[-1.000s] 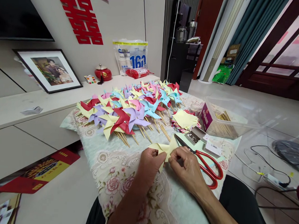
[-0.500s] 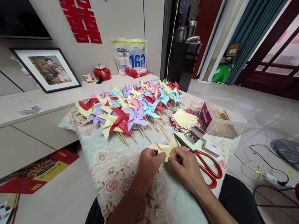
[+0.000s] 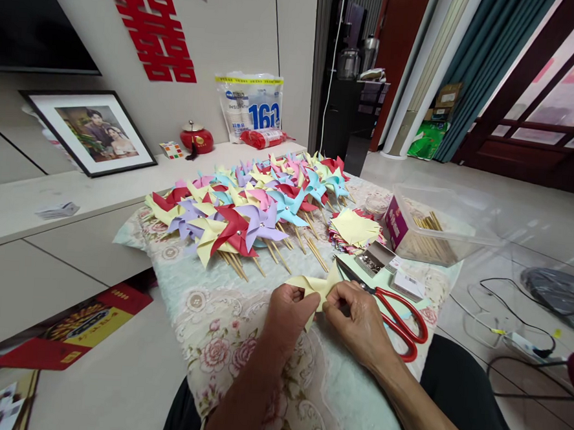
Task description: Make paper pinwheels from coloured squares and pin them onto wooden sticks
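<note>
Yellow paper (image 3: 317, 285), cut and partly folded into a pinwheel shape, sits pinched between both hands just above the flowered cloth on the surface (image 3: 221, 341). The left hand (image 3: 288, 319) has its fingers closed on the near corner, and the right hand (image 3: 361, 320) grips the middle, fingertips pressing the folded points together. It looks like the folding step, with the tips being gathered to the centre. By my reckoning the next move calls for keeping that centre held tight while a pin from the small box (image 3: 374, 258) and a stick from the clear tub (image 3: 436, 230) are brought in. Red scissors (image 3: 397, 316) lie just beside the right hand, finished pinwheels (image 3: 248, 206) heaped beyond
</note>
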Demonstrator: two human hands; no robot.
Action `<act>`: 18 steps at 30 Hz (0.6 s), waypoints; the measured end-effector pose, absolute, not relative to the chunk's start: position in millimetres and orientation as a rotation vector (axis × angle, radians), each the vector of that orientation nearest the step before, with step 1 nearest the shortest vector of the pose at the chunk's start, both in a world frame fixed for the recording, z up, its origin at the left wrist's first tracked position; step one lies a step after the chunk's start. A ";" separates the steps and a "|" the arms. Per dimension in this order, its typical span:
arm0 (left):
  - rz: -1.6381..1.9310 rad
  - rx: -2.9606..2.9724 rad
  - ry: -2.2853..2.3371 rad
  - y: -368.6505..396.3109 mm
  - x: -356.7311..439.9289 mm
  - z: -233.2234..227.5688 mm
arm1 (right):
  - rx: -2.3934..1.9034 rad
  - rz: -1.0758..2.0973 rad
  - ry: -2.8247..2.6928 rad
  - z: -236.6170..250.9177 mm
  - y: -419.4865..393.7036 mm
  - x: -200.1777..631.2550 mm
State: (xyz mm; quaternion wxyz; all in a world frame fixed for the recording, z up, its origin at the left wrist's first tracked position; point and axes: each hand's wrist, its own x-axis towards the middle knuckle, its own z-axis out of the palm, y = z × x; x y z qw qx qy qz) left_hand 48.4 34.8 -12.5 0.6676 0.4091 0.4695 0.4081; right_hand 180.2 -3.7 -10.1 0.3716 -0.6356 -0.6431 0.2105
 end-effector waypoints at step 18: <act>0.876 1.019 1.194 36.6 46.4 -17.5 | -1.580 0.549 -1.672 -7.5 -7.5 182.7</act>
